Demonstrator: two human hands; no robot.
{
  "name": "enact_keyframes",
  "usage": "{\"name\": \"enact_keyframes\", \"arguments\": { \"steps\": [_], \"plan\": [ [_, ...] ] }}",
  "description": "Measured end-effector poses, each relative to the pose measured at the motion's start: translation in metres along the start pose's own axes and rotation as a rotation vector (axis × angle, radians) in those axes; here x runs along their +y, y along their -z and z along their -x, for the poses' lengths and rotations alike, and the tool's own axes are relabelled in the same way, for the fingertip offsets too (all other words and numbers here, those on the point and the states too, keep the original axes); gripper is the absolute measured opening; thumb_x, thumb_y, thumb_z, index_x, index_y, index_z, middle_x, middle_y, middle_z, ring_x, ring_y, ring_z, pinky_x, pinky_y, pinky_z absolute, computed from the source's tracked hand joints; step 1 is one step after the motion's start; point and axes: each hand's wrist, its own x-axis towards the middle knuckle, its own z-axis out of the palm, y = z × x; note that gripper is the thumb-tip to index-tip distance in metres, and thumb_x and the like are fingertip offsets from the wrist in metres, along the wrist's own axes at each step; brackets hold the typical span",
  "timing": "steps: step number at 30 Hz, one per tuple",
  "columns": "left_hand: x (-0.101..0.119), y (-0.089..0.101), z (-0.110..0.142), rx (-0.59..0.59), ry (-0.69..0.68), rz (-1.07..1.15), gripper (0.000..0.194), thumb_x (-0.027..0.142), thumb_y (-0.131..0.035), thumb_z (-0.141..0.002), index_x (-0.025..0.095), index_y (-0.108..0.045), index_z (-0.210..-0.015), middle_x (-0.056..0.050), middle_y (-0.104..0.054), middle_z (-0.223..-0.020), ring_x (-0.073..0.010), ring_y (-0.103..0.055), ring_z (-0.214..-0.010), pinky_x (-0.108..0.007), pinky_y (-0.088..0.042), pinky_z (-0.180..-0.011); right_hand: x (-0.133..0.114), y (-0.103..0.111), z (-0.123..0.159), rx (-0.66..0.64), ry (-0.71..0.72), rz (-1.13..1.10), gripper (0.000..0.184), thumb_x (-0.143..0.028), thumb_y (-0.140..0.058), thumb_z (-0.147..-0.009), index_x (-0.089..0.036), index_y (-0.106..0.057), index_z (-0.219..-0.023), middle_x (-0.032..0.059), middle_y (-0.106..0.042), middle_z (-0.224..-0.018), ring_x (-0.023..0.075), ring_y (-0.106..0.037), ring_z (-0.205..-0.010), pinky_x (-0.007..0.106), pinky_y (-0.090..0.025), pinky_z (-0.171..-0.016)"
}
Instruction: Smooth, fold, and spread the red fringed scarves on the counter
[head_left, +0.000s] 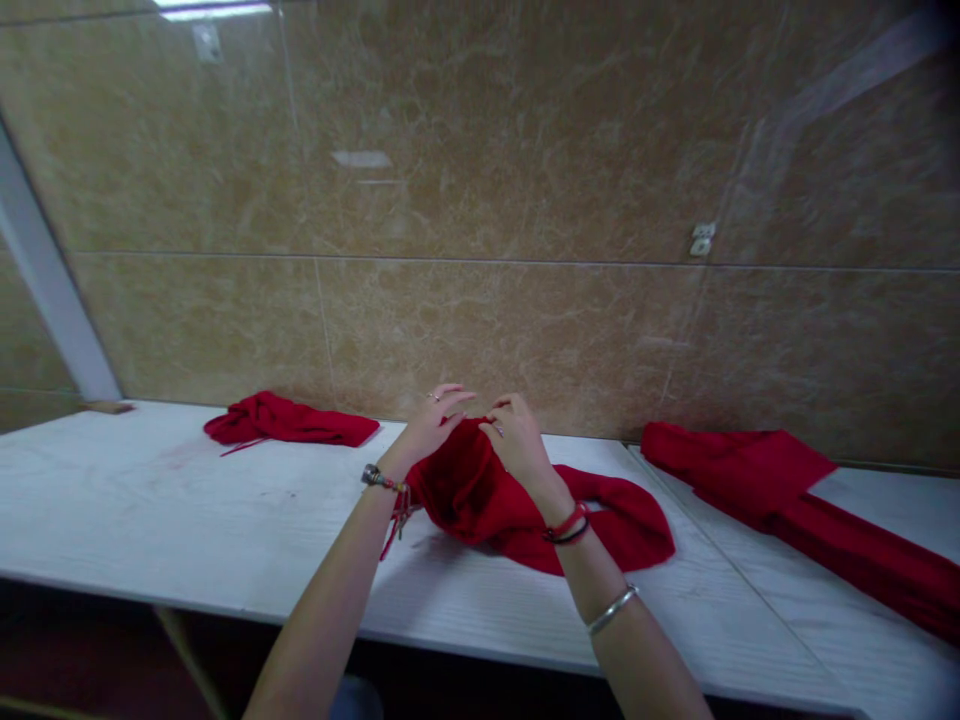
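Observation:
A red cloth [480, 495] lies bunched on the white table [187, 510] in front of me, its tail trailing to the right. Its top edge is lifted off the table and both hands meet there. My left hand [433, 420] pinches that raised edge from the left, with one finger stretched forward above it. My right hand [517, 435] grips the same edge from the right with curled fingers. Bracelets sit on both wrists.
A folded red cloth [289, 420] rests at the back left near the wall. A long red cloth [787, 490] lies spread on the adjoining table at right. A brown tiled wall [525, 200] stands right behind the tables. The table's front edge is near me.

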Motion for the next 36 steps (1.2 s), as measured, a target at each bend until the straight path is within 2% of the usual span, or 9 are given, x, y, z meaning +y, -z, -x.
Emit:
{"name": "enact_keyframes", "arguments": {
  "steps": [2,5,9,14,20,22,29,33,36],
  "plan": [
    [0.013,0.0,-0.004,0.001,-0.061,0.131,0.028,0.018,-0.041,-0.086,0.019,-0.057,-0.109,-0.008,-0.048,-0.122,-0.0156,-0.044,-0.115,-0.033,-0.031,-0.102,-0.005,0.01,-0.002,0.061,0.06,-0.027,0.01,-0.018,-0.056,-0.077,-0.015,-0.065,-0.075,0.0107,-0.053,-0.097,0.0207,-0.052,-0.091,0.038,-0.041,-0.085],
    [0.021,0.0,-0.006,-0.038,-0.026,0.183,0.023,0.02,-0.043,-0.085,0.016,-0.062,-0.097,-0.009,-0.053,-0.117,-0.0163,-0.048,-0.111,-0.032,-0.034,-0.099,-0.009,0.02,-0.002,0.131,0.084,-0.053,0.011,-0.019,-0.055,-0.078,-0.016,-0.065,-0.075,0.0092,-0.053,-0.092,0.0205,-0.052,-0.089,0.038,-0.042,-0.084],
    [0.019,0.005,-0.004,-0.057,0.204,0.069,0.025,0.028,-0.047,-0.081,0.014,-0.064,-0.093,-0.009,-0.063,-0.1,-0.0184,-0.056,-0.095,-0.03,-0.041,-0.087,-0.006,0.034,-0.003,0.283,0.066,-0.081,0.011,-0.02,-0.054,-0.079,-0.017,-0.064,-0.075,0.0085,-0.052,-0.091,0.0199,-0.052,-0.086,0.037,-0.044,-0.08],
    [0.022,0.015,0.002,-0.244,0.452,-0.084,0.044,0.051,-0.048,-0.075,0.011,-0.067,-0.071,-0.005,-0.063,-0.06,-0.0154,-0.054,-0.055,-0.024,-0.038,-0.053,0.0,0.046,-0.005,0.354,0.036,-0.054,0.009,-0.021,-0.056,-0.076,-0.017,-0.063,-0.072,0.0082,-0.052,-0.091,0.0202,-0.052,-0.085,0.037,-0.044,-0.078],
    [0.029,0.016,0.001,-0.304,0.451,-0.242,0.023,0.029,-0.055,-0.074,0.013,-0.069,-0.065,-0.007,-0.065,-0.063,-0.014,-0.055,-0.057,-0.023,-0.037,-0.056,-0.005,0.041,-0.005,0.306,0.08,-0.072,0.01,-0.021,-0.056,-0.076,-0.018,-0.062,-0.069,0.0077,-0.052,-0.09,0.0183,-0.053,-0.081,0.035,-0.045,-0.077],
    [0.026,0.02,0.001,-0.228,0.468,-0.295,0.02,0.023,-0.053,-0.075,0.013,-0.068,-0.066,-0.008,-0.065,-0.067,-0.0146,-0.056,-0.061,-0.024,-0.039,-0.06,-0.001,0.043,-0.005,0.331,0.081,-0.056,0.012,-0.022,-0.054,-0.077,-0.019,-0.061,-0.069,0.0072,-0.052,-0.089,0.0181,-0.053,-0.081,0.034,-0.045,-0.076],
    [0.01,0.061,0.009,0.344,0.584,-0.565,0.02,0.025,-0.048,-0.079,0.014,-0.064,-0.077,-0.011,-0.056,-0.094,-0.0213,-0.056,-0.082,-0.03,-0.044,-0.072,0.045,0.086,-0.005,0.665,-0.132,0.098,0.012,-0.023,-0.052,-0.075,-0.018,-0.059,-0.067,0.0069,-0.049,-0.082,0.0196,-0.049,-0.081,0.035,-0.042,-0.077],
    [0.007,0.066,0.009,0.341,0.462,-0.42,0.016,0.027,-0.05,-0.077,0.015,-0.06,-0.072,-0.008,-0.055,-0.086,-0.0204,-0.054,-0.085,-0.031,-0.042,-0.08,0.057,0.092,-0.004,0.668,-0.188,0.107,0.013,-0.025,-0.053,-0.074,-0.017,-0.061,-0.069,0.0063,-0.049,-0.082,0.0191,-0.05,-0.08,0.035,-0.042,-0.078],
    [0.006,0.057,0.006,0.285,0.512,-0.14,0.018,0.028,-0.044,-0.079,0.016,-0.054,-0.07,-0.003,-0.054,-0.071,-0.0173,-0.053,-0.073,-0.03,-0.043,-0.072,0.06,0.081,-0.003,0.459,-0.198,0.136,0.011,-0.025,-0.056,-0.072,-0.017,-0.062,-0.067,0.0062,-0.052,-0.081,0.0185,-0.051,-0.078,0.033,-0.042,-0.076]
  ]
}}
